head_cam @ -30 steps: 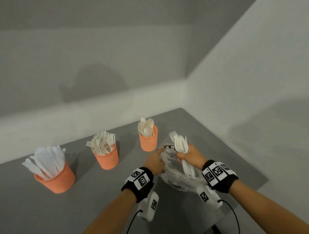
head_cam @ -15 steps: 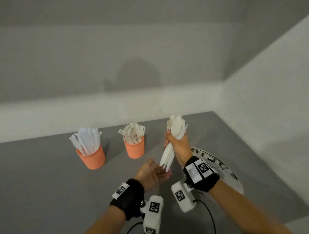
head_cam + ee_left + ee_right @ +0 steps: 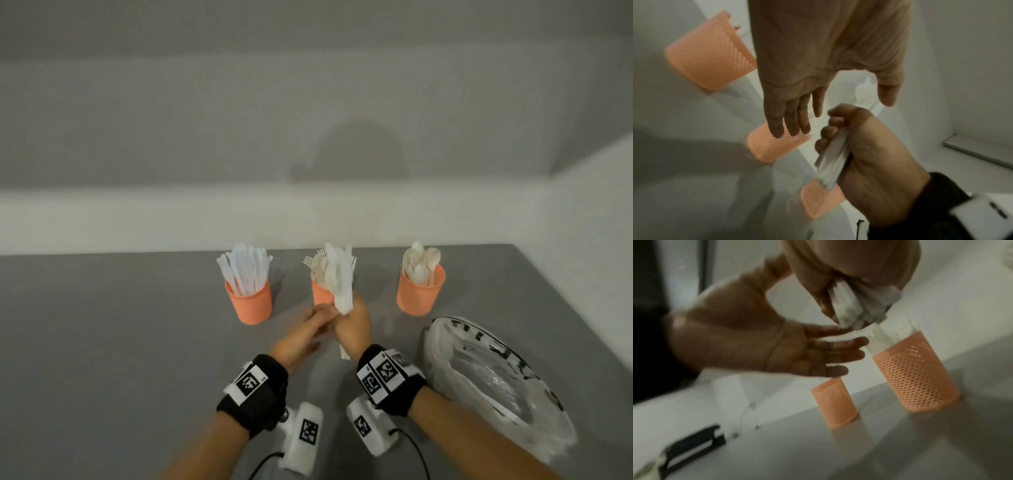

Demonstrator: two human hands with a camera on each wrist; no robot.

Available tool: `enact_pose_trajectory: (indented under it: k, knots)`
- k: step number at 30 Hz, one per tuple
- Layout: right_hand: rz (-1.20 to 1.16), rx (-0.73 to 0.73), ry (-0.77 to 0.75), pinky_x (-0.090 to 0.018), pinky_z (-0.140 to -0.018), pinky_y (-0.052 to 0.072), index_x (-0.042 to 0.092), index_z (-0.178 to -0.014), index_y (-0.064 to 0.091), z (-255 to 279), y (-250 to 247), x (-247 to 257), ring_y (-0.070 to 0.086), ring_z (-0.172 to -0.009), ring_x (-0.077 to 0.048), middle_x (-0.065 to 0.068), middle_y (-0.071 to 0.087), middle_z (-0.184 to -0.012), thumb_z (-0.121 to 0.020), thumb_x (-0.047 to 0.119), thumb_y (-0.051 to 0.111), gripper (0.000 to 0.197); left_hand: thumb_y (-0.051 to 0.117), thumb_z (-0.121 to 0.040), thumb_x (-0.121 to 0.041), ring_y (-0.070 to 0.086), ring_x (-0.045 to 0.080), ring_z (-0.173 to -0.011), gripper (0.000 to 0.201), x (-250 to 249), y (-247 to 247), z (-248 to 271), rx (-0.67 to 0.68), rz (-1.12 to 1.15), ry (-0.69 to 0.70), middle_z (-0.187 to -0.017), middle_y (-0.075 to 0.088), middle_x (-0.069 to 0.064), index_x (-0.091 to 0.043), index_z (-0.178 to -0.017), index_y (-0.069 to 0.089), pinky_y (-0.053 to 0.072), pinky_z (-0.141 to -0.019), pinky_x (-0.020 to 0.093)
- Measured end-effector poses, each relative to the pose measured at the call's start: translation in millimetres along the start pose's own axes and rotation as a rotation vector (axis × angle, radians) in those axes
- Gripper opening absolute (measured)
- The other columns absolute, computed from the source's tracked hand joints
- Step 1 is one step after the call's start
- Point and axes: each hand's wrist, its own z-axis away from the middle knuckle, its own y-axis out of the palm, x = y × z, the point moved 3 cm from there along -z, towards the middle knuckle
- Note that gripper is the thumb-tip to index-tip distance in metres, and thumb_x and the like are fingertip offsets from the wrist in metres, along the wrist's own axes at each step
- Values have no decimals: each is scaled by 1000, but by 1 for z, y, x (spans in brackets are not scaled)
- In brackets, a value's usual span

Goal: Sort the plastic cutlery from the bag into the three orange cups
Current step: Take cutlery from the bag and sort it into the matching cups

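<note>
Three orange mesh cups stand in a row: the left cup (image 3: pixel 251 305) holds knives, the middle cup (image 3: pixel 320 294) forks, the right cup (image 3: pixel 419 296) spoons. My right hand (image 3: pixel 352 320) grips a bundle of white plastic cutlery (image 3: pixel 339 277) upright, just in front of the middle cup. The bundle's handles (image 3: pixel 831 160) stick out below the fist. My left hand (image 3: pixel 310 327) is open with straight fingers (image 3: pixel 836 345), right beside the right hand and near the bundle's lower end. The clear plastic bag (image 3: pixel 496 383) lies on the table at the right.
The grey table (image 3: pixel 120 342) meets a white wall behind the cups and another wall on the right. The table's right edge runs just beyond the bag. A dark flat object (image 3: pixel 690 446) lies at the lower left of the right wrist view.
My right hand lifted the cutlery bundle out of the bag and carried it left to the middle cup. My left hand let go of the bag, opened and came up beside the right hand.
</note>
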Motion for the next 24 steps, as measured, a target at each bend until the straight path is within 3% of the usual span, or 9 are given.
enact_pose_trajectory:
  k: [2,3,5,7,9,12,15,19,24]
  knots:
    - [216,114,-45,-39,-78,56,31,-112,52,7,8,-3,67,-85,-22,2,69,-90,-73,44,49,41,71,-54,-52,59,17,-109,75,-7,-1,-1,-25,-67,58,-115,65,3,-16,-118,54,45,-96,36]
    - [315,158,-69,-40,-79,55,33,-110,52,11,14,-4,66,-87,-23,1,69,-93,-74,45,46,38,75,-53,-47,62,22,-107,73,-9,-1,-4,-78,-58,85,-112,67,8,-11,-113,57,47,-98,41]
    - [473,211,-140,-40,-77,55,29,-111,53,18,22,-3,67,-87,-24,-2,70,-95,-81,37,47,32,79,-58,-35,65,29,-97,56,-13,-5,-9,-251,76,103,-100,69,16,-3,-101,62,49,-94,46]
    - [490,252,-174,-41,-77,55,27,-119,46,22,27,0,67,-88,-22,-1,69,-98,-83,37,48,38,75,-74,-21,65,29,-93,36,-14,-10,-14,-331,206,100,-97,69,17,1,-100,64,51,-92,43]
    - [354,359,-150,-39,-76,56,23,-121,47,20,26,6,67,-87,-21,-2,69,-97,-84,27,56,38,66,-83,-17,64,24,-89,19,-17,-13,-14,-274,197,129,-97,69,14,-1,-93,67,51,-90,38]
    - [70,617,30,-29,-55,55,15,-92,58,17,18,17,63,-53,-13,-1,64,-64,-85,2,57,15,55,-90,-17,66,19,-84,17,-23,-14,-10,-73,116,137,-97,71,9,-6,-88,68,55,-78,29]
    - [-130,783,249,-22,-46,51,11,-76,57,22,14,28,57,-41,-10,1,61,-48,-89,11,54,14,48,-93,-23,68,13,-84,26,-23,-15,-9,107,131,68,-96,73,3,-6,-98,67,56,-72,25]
    - [-272,791,446,-17,-41,40,14,-68,47,24,18,24,43,-33,-7,5,50,-41,-94,21,45,27,48,-93,-28,65,12,-100,26,-29,-16,-12,173,112,38,-108,70,0,-11,-99,66,56,-78,24]
    - [-314,481,327,-14,-34,25,15,-78,51,18,20,11,29,-30,-6,6,35,-40,-93,26,54,19,62,-80,-39,61,9,-61,29,-33,-29,-15,-35,60,86,-68,65,-3,-10,-85,57,47,-60,23]
